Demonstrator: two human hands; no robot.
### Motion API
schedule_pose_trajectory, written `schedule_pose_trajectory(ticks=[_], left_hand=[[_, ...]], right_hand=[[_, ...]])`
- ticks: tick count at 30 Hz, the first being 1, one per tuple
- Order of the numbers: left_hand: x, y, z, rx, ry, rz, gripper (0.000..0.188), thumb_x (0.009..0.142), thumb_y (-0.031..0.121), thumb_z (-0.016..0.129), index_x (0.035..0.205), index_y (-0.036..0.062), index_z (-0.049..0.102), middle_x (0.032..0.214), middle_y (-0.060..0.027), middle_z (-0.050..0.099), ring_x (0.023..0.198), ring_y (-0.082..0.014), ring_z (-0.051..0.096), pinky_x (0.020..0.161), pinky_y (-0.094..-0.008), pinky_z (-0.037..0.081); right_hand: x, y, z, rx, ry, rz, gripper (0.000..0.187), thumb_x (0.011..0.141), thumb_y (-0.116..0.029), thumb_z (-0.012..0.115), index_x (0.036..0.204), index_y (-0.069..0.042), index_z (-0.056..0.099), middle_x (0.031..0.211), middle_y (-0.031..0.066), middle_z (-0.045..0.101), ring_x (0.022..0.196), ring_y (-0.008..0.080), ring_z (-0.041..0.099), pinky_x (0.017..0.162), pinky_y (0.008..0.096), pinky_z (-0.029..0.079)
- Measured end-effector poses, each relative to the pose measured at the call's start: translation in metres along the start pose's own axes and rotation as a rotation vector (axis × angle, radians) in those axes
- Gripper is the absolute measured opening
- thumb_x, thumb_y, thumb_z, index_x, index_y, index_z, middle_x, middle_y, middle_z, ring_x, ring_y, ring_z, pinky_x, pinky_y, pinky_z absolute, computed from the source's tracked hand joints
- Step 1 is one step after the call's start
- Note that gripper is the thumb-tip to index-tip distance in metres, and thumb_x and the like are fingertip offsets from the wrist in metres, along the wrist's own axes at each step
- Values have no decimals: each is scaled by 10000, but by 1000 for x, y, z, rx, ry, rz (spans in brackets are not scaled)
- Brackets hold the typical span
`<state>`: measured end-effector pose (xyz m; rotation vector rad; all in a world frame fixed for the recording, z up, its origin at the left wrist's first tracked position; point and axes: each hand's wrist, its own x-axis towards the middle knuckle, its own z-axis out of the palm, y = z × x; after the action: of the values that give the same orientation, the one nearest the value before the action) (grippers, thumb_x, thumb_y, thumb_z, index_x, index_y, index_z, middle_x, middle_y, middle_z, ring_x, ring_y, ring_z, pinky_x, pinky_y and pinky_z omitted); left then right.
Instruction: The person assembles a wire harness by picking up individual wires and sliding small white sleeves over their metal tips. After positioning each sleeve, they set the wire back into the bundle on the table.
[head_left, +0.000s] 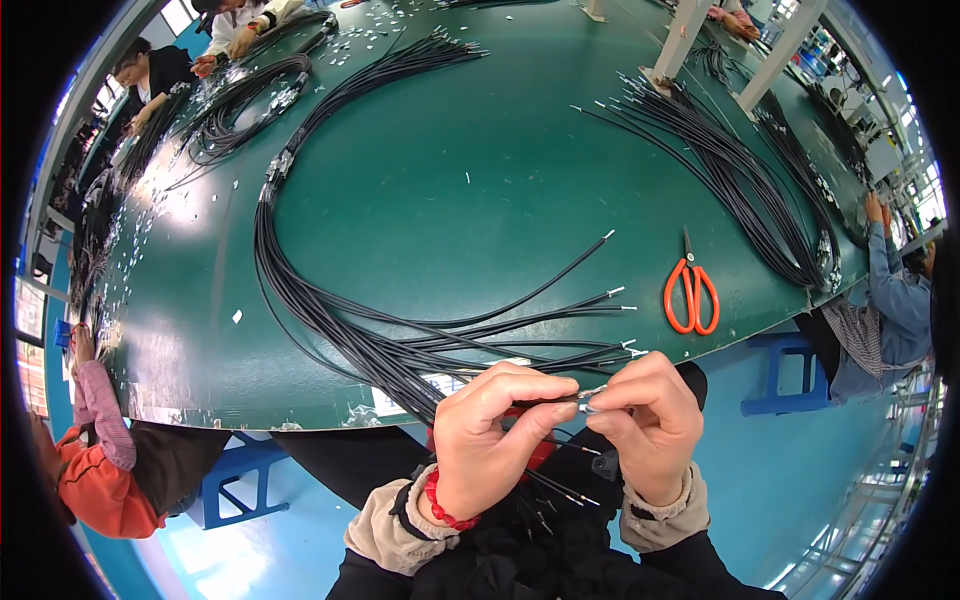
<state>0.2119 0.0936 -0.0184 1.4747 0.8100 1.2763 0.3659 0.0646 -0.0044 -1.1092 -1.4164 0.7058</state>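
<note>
My left hand (488, 432), with a red bead bracelet at its wrist, pinches a black cable close to its tip at the table's front edge. Thumb and forefinger of my right hand (652, 425) are closed on the pale end (590, 394) of that cable. The fingertips hide part of it, so its fine detail cannot be made out. A long bundle of black cables (290, 280) curves across the table to my left hand. Several of its ends lie fanned out beyond my fingers, with silvery tips. More loose cable ends (565, 490) hang below my hands, over my lap.
Orange-handled scissors (692, 298) lie on the green table (470, 220), right of my hands. Another cable bundle (735, 170) rests at the right, near a pale post (680, 45). Coiled cables (240, 105) and white scraps are at the far left. Co-workers sit around the table.
</note>
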Motion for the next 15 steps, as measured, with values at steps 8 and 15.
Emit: schedule_pose_trajectory(ticks=[8,15], left_hand=[[-3,-2,-7,-5,23,-11,181,752,-123,638,921,-64,607,889,-134,601,771,-182,633,684,-257,532],[-3,-6,-11,-11,52,2,178,754,-126,634,921,-68,606,883,-138,594,765,-191,640,680,-262,539]], right_hand=[[0,2,12,-58,21,24,138,759,-74,709,831,7,623,780,58,532,658,107,501,572,207,405],[-1,7,18,4,46,63,144,757,-89,715,795,1,610,761,45,507,644,100,480,552,207,377]])
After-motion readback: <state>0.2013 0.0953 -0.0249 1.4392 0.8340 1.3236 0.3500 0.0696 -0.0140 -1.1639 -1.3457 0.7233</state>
